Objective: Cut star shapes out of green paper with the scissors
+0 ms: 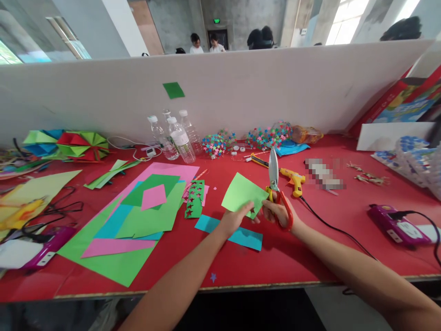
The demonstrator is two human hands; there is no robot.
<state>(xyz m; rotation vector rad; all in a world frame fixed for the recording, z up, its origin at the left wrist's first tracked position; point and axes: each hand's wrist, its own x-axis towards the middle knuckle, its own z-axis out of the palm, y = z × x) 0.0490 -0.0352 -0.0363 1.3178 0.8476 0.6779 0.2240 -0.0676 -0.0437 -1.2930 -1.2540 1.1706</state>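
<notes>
Between thumb and fingers, my left hand [238, 217] grips a light green sheet of paper [243, 193] above the table. My right hand [277, 211] is closed round scissors [273, 172] with red and yellow handles, their blades together and pointing away from me. Its fingertips also touch the right corner of the sheet. Below my left hand a blue paper strip [251, 238] lies on the table. To the left is a dark green strip [195, 200] with star-shaped holes.
Coloured paper sheets [103, 262] overlap at left. Plastic bottles [181, 138] stand against the partition [275, 92]. A yellow glue gun [295, 180] with a black cord, a cutter knife [259, 160] and a purple power strip [396, 225] lie at right. One small star [213, 277] sits near the front edge.
</notes>
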